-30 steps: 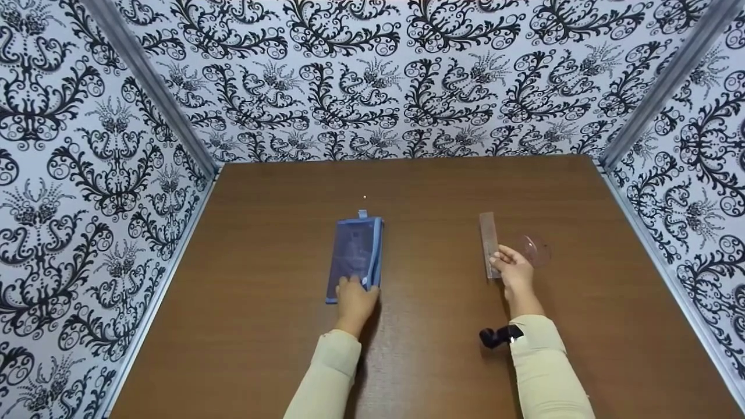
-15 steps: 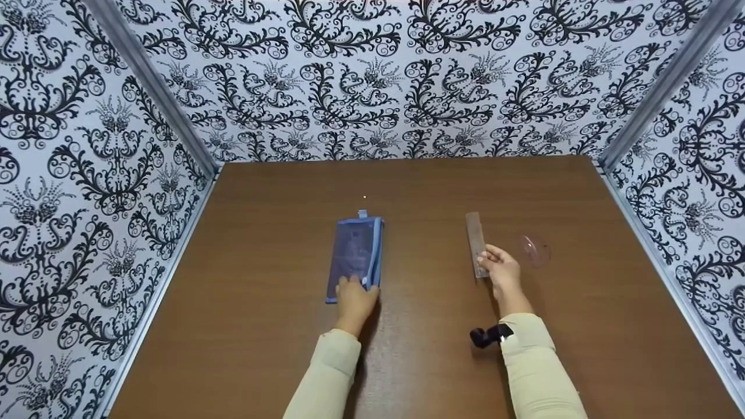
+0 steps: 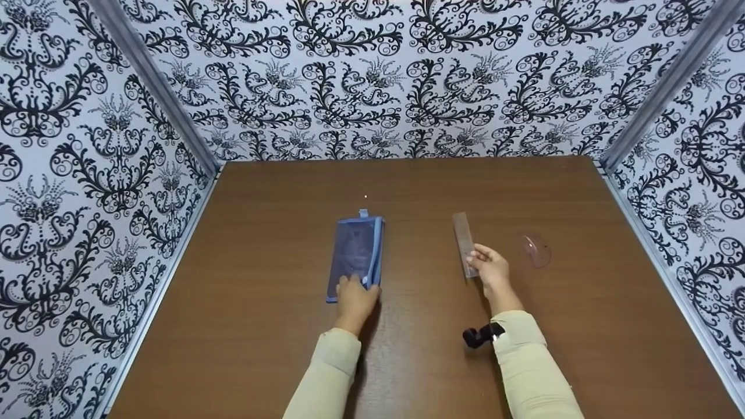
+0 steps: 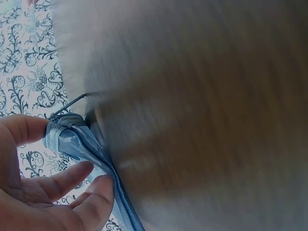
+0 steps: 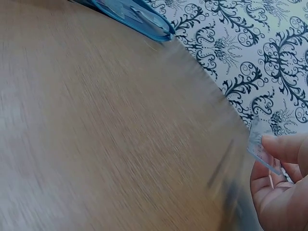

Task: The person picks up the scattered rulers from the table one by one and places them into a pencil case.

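A blue zippered mesh pencil pouch (image 3: 353, 247) lies left of centre on the table. My left hand (image 3: 356, 299) grips its near end. In the left wrist view, the thumb presses the zipper end (image 4: 65, 126) while the fingers bend against the pouch's other side. A short clear plastic ruler (image 3: 462, 235) is pinched near its close end between the thumb and fingers of my right hand (image 3: 493, 272). Only the ruler's end (image 5: 262, 149) shows in the right wrist view. To the right of that hand, a clear pinkish protractor (image 3: 535, 251) lies flat.
The brown wooden table (image 3: 279, 198) is bordered by a patterned back wall (image 3: 372, 87) and side walls with metal edges. A black wrist-camera mount (image 3: 480, 336) juts from the right sleeve. A tiny white speck lies beyond the pouch.
My right hand has moved steadily left with the ruler, away from the protractor and closer to the pouch. My left hand and the pouch have stayed in place.
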`<state>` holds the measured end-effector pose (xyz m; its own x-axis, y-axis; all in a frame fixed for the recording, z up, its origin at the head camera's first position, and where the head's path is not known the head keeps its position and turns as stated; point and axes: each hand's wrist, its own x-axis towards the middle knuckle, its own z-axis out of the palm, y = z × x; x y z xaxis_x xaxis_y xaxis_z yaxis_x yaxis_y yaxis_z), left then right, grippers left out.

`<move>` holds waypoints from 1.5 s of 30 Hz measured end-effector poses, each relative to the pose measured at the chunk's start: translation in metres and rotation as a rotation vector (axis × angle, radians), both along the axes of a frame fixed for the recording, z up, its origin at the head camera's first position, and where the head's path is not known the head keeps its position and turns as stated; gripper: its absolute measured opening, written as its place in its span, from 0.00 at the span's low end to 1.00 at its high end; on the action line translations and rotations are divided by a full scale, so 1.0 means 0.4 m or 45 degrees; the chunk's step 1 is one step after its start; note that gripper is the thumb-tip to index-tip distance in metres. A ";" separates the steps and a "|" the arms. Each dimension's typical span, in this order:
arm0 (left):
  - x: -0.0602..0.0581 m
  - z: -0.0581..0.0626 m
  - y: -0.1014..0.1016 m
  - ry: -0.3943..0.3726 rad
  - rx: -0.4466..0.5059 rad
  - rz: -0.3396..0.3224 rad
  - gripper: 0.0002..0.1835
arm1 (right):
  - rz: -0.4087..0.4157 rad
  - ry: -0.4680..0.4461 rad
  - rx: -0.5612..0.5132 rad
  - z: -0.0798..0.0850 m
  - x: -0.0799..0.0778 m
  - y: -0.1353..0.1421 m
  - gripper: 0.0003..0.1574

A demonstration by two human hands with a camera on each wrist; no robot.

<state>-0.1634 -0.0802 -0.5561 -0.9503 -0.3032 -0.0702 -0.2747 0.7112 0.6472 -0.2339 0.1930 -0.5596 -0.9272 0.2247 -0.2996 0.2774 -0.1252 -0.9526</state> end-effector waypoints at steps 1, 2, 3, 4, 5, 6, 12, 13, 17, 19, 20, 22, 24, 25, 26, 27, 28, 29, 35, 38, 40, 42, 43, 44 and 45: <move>0.000 -0.001 0.000 -0.001 0.000 0.000 0.29 | 0.009 -0.005 0.003 0.000 -0.001 -0.004 0.30; 0.000 -0.002 0.000 -0.001 0.000 0.000 0.29 | 0.015 -0.009 0.005 0.000 -0.002 -0.007 0.30; 0.000 -0.002 -0.001 0.001 0.003 0.000 0.30 | 0.019 -0.011 0.004 0.000 -0.003 -0.011 0.30; -0.001 -0.003 -0.001 0.002 0.006 -0.002 0.30 | 0.021 -0.012 -0.003 -0.001 -0.004 -0.014 0.29; -0.001 -0.003 -0.001 0.000 0.008 -0.004 0.30 | 0.027 -0.017 -0.005 -0.001 -0.004 -0.018 0.30; -0.002 -0.003 -0.001 -0.002 0.008 -0.006 0.30 | 0.031 -0.021 0.000 0.000 -0.004 -0.021 0.30; -0.004 0.000 0.001 -0.009 -0.008 -0.008 0.30 | 0.046 0.056 -0.019 -0.011 -0.001 -0.032 0.27; -0.003 0.000 0.001 -0.006 -0.008 -0.008 0.30 | 0.046 0.069 -0.027 -0.013 -0.001 -0.034 0.27; -0.003 0.001 0.001 -0.013 0.008 -0.011 0.28 | 0.049 0.080 -0.021 -0.016 -0.005 -0.048 0.28; -0.003 0.002 0.001 -0.018 0.014 -0.013 0.27 | 0.042 0.035 0.015 -0.011 -0.008 -0.058 0.29; -0.003 0.003 0.001 -0.021 0.016 -0.013 0.27 | 0.046 0.030 0.014 -0.010 -0.008 -0.062 0.29; -0.003 0.003 0.001 -0.022 0.013 -0.012 0.28 | 0.049 0.013 0.007 -0.006 -0.009 -0.070 0.29; -0.002 0.003 0.001 -0.022 0.009 -0.011 0.28 | 0.057 0.006 0.005 -0.005 -0.009 -0.077 0.29; -0.002 0.003 0.001 -0.021 0.009 -0.009 0.28 | 0.059 0.003 0.010 -0.004 -0.009 -0.081 0.29; -0.002 0.002 0.001 -0.021 0.009 -0.008 0.28 | 0.065 0.003 0.019 -0.005 -0.010 -0.085 0.28; -0.002 0.002 0.001 -0.020 0.009 -0.006 0.28 | 0.067 0.003 0.031 -0.006 -0.010 -0.088 0.28; -0.002 0.002 0.001 -0.018 0.010 -0.005 0.28 | 0.072 0.002 0.040 -0.007 -0.011 -0.092 0.27; -0.002 0.001 0.001 -0.018 0.010 -0.003 0.29 | 0.078 0.003 0.059 -0.009 -0.011 -0.096 0.27; -0.001 -0.001 0.001 -0.010 0.014 0.000 0.29 | 0.116 0.016 0.115 -0.015 -0.010 -0.115 0.25; -0.001 -0.002 0.001 -0.012 0.017 0.000 0.29 | 0.118 0.026 0.097 -0.014 -0.006 -0.124 0.25; -0.001 -0.003 0.001 -0.013 0.014 -0.001 0.29 | 0.120 0.025 0.087 -0.012 -0.003 -0.129 0.25; -0.001 -0.003 0.001 -0.011 0.011 -0.001 0.29 | 0.129 0.027 0.074 -0.011 -0.001 -0.135 0.26; -0.001 -0.003 0.001 -0.010 0.008 -0.001 0.29 | 0.130 0.025 0.074 -0.011 0.000 -0.138 0.26; -0.002 -0.003 0.001 -0.010 0.008 -0.003 0.29 | 0.138 0.029 0.071 -0.010 0.001 -0.140 0.26; -0.002 -0.003 0.000 -0.012 0.011 -0.005 0.29 | 0.141 0.035 0.071 -0.009 0.002 -0.143 0.26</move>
<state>-0.1641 -0.0801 -0.5573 -0.9507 -0.2991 -0.0821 -0.2785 0.7064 0.6507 -0.2329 0.1358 -0.5633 -0.9549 0.1358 -0.2640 0.2607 -0.0420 -0.9645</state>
